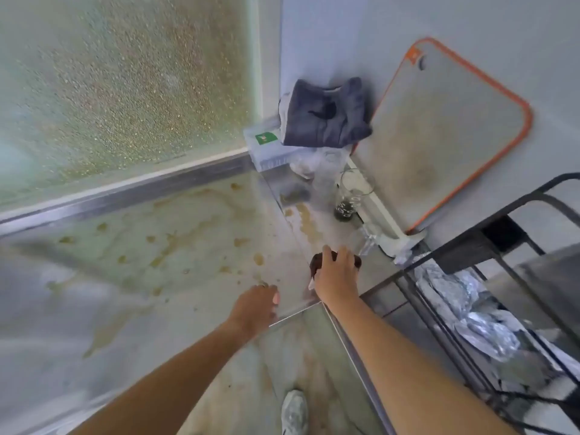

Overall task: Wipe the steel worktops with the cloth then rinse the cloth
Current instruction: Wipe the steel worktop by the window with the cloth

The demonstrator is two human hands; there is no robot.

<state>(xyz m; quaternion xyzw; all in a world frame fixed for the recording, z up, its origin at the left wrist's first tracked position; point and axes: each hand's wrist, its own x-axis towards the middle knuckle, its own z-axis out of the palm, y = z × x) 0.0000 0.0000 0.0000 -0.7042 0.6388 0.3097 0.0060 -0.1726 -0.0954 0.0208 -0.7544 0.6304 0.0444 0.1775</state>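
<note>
The stained steel worktop (175,246) fills the left and centre, marked with brown spots and streaks. A second steel worktop (317,227) joins it on the right, along the wall. On its near end lies a dark brown cloth (315,264), and my right hand (337,277) grips it from above with fingers spread over it. A small white bit shows under that hand. My left hand (255,307) rests on the near corner of the stained worktop with bent fingers and holds nothing.
A grey board with an orange rim (445,142) leans on the wall. A grey-blue cloth (326,116) lies on a clear plastic box (266,149). A glass with dark dregs (350,196) and a clear jug (370,240) stand behind the cloth. A black wire rack (489,262) holds crumpled foil (470,312).
</note>
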